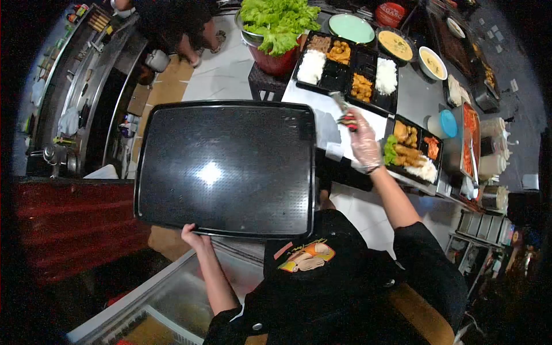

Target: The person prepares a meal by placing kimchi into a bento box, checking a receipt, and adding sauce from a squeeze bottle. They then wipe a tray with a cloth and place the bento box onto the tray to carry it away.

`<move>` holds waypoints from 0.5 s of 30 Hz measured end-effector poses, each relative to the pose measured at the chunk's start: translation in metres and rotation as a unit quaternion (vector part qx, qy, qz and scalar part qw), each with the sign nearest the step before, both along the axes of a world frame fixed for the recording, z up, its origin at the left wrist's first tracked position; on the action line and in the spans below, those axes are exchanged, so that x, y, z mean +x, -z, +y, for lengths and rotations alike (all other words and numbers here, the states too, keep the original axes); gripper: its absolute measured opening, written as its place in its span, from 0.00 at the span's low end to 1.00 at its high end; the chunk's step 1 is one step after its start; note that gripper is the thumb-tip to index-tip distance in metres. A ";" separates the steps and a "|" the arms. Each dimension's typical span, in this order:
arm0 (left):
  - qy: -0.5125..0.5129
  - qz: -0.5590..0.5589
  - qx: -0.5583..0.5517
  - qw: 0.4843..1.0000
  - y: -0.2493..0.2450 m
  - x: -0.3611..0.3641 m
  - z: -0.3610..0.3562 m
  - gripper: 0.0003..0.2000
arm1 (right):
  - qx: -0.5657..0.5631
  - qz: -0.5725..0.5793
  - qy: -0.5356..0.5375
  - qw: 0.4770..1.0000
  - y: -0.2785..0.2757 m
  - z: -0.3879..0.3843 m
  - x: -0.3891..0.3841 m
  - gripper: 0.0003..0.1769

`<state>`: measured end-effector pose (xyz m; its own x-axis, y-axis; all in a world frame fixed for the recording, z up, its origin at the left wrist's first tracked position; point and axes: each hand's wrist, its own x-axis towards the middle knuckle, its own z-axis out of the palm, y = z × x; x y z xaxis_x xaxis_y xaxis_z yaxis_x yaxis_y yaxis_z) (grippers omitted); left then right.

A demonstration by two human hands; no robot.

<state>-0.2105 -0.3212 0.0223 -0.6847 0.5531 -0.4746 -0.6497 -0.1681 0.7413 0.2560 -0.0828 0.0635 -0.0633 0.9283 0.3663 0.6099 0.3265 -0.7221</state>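
A large black tray (pixel 230 167) is tilted toward me on the left, a lamp's glare on its surface. My left hand (pixel 196 237) grips its lower edge, fingers curled under the rim. My right hand (pixel 365 144), in a clear plastic glove, is closed around a metal utensil with a red-and-black patterned handle (pixel 348 120); its exact kind is unclear. Its metal end points away over the white counter. Right beside that hand sits a black meal box (pixel 435 154) with rice, fried rolls, lettuce and kimchi. Two more boxes, a left one (pixel 313 66) and a right one (pixel 386 76), hold rice and fried pieces.
Lettuce fills a bowl (pixel 275 23) at the back. Behind the boxes are a green plate (pixel 351 29), two bowls of yellow soup (pixel 395 46), and a container of red food (pixel 470 138). A person's legs (pixel 187 49) stand at the far left. A glass-topped freezer (pixel 172 293) is below.
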 end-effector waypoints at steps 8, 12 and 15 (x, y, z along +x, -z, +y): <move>0.080 -0.097 -0.055 0.991 0.066 0.032 0.002 0.04 | 0.025 -0.350 0.107 0.930 0.074 -0.013 -0.092 0.29; 0.176 -0.125 0.015 0.976 0.061 0.030 -0.002 0.06 | -0.103 -0.057 -0.179 0.977 0.053 -0.081 -0.172 0.26; 0.164 -0.123 -0.001 0.979 0.063 0.029 0.007 0.08 | -0.129 0.168 -0.330 0.920 0.025 -0.126 -0.197 0.22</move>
